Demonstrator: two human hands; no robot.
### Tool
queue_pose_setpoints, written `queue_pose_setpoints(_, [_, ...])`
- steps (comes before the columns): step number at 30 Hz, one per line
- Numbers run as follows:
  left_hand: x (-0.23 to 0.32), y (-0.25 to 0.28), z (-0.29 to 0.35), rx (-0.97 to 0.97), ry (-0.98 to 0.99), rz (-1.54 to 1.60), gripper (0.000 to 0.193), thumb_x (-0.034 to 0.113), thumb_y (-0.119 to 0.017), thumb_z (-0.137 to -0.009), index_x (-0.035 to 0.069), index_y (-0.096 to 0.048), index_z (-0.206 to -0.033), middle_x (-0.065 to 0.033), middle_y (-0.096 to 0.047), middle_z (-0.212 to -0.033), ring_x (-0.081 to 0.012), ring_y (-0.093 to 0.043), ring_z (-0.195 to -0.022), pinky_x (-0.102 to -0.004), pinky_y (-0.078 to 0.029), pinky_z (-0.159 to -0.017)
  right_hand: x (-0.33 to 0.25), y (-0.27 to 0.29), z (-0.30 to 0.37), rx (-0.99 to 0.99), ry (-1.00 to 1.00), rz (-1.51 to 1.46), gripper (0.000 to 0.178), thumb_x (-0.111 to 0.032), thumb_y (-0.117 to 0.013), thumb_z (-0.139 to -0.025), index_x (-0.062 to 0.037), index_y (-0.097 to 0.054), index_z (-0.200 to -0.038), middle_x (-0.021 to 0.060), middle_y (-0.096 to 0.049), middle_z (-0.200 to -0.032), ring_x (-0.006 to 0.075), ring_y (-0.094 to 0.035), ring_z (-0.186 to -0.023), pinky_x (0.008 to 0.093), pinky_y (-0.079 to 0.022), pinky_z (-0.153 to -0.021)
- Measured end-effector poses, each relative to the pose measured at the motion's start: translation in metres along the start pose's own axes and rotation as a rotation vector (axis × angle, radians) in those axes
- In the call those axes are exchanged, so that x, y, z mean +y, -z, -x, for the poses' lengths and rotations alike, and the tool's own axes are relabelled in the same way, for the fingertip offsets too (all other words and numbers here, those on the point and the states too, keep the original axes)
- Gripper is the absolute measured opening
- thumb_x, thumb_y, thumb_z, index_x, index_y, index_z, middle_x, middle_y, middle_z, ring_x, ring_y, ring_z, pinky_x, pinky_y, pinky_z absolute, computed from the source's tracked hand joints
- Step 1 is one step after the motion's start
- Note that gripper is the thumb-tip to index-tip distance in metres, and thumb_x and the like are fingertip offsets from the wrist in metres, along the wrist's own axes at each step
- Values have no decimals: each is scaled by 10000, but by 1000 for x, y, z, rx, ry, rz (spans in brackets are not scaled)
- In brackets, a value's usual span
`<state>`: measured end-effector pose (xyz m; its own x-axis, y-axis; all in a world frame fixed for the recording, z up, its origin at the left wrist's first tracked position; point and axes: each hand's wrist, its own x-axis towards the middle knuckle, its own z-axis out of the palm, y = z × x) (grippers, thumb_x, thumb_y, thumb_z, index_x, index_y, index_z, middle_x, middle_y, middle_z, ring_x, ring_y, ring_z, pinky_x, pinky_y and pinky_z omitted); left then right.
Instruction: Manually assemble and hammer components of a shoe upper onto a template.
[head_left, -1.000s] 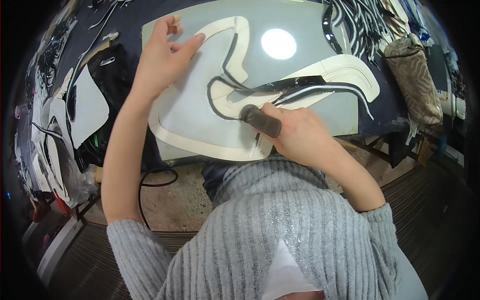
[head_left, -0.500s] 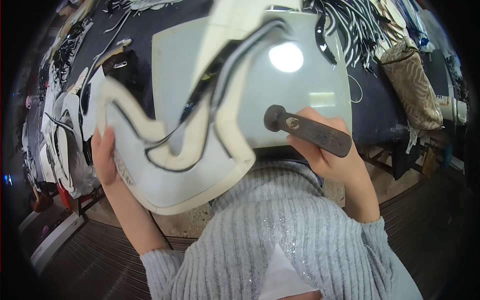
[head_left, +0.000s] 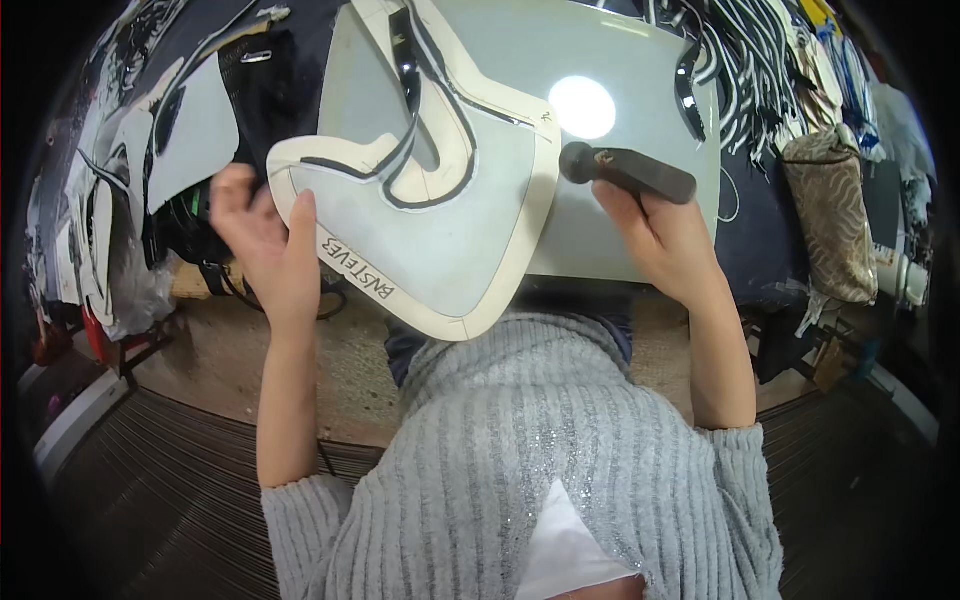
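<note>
A flat, curved piece (head_left: 450, 240), pale grey with a cream border and a hook-shaped cutout, lies over the board and juts past its near edge. Dark marker writing runs along its lower left border. A glossy black and grey strip (head_left: 405, 60) follows part of the cutout. My left hand (head_left: 270, 240) is at the piece's left edge, thumb over the border and the other fingers spread away from it, slightly blurred. In my right hand (head_left: 665, 240) is a hammer (head_left: 645, 175) with a round head and a dark, thick body, held just right of the piece.
Under the piece is a pale, smooth board (head_left: 640, 240) reflecting a bright lamp. Bundles of black and white strips (head_left: 750, 90) lie at the far right, beside a patterned pouch (head_left: 830, 220). More pale cut pieces (head_left: 195, 135) and a black bag (head_left: 262, 85) are at the left.
The piece has gone from being held up, tilted and blurred, to resting farther away over the board. My left hand's fingers have come off its edge. The hammer stays in my right hand, slightly farther up.
</note>
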<state>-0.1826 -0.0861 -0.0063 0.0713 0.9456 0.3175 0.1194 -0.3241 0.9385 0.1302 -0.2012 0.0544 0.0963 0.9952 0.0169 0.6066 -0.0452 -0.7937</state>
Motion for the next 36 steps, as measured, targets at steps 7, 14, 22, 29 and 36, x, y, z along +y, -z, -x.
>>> queue_pose_setpoints(7, [37, -65, 30, -442, -155, -508, 840, 62, -760, -791, -74, -293, -1476, -184, -615, -1246, -334, -566, -1189, -486, -377, -1072, -18, -15, -67, -238, 118, 237, 219, -246, -620, -956, -34, -657, -994, 163, -624, -677, 362, -617, -633, 439, -475, -583])
queue_pose_setpoints(14, [26, -98, 44, -482, -336, -615, 793, 78, -778, -775, -71, -365, -1436, -161, -674, -1202, -311, -586, -1179, -503, -376, -1086, 8, -13, -94, -411, 186, 461, 283, -296, -592, -966, -20, -649, -944, 171, -658, -687, 389, -653, -679, 475, -515, -617])
queue_pose_setpoints(22, [43, -104, 32, -550, -203, -529, 690, -1, -695, -790, -28, -407, -1417, -90, -677, -1168, -314, -597, -1098, -452, -409, -1061, 29, -2, -75, -383, 150, 363, 348, -291, -577, -980, 31, -626, -857, 219, -640, -676, 412, -644, -680, 494, -512, -643])
queue_pose_setpoints(29, [26, -128, 59, -383, -73, -304, 348, 28, -577, -906, 15, -585, -1254, -106, -647, -1046, -320, -601, -904, -398, -474, -789, 18, 19, -102, -573, 119, 311, 339, -278, -589, -974, 29, -626, -835, 207, -628, -661, 411, -632, -658, 475, -506, -619])
queue_pose_setpoints(36, [32, -127, 54, -438, -296, -479, 314, 27, -579, -898, -46, -593, -1203, -153, -627, -1034, -299, -613, -894, -372, -503, -753, 6, 12, -109, -706, 380, 468, 324, -276, -572, -970, 14, -619, -834, 182, -639, -640, 365, -646, -620, 443, -509, -582])
